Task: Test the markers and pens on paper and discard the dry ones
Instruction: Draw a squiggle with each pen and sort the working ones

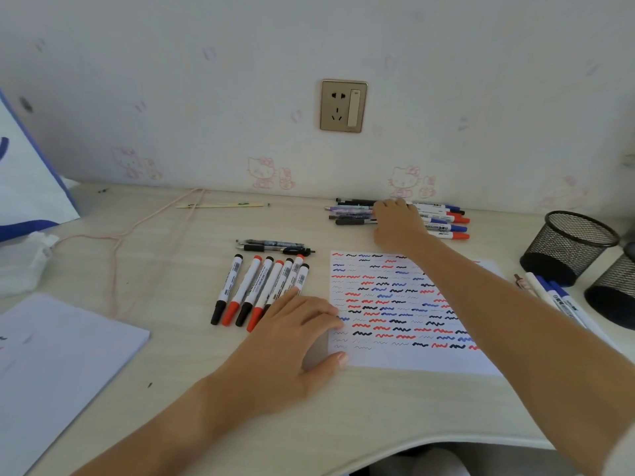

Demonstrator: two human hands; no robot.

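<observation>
Left hand (295, 324) lies flat, pinning paper (405, 355). Right hand (395, 218) covers far pen pile (443, 219) on counter; grip state cannot be told. Pens: light, rigid, slippery; pinch mid-barrel.

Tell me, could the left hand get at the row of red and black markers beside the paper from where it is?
Probably yes. The left hand lies flat on the left edge of the test paper, right beside the row of markers, fingers already over its nearest ends. Nothing lies between them.
</observation>
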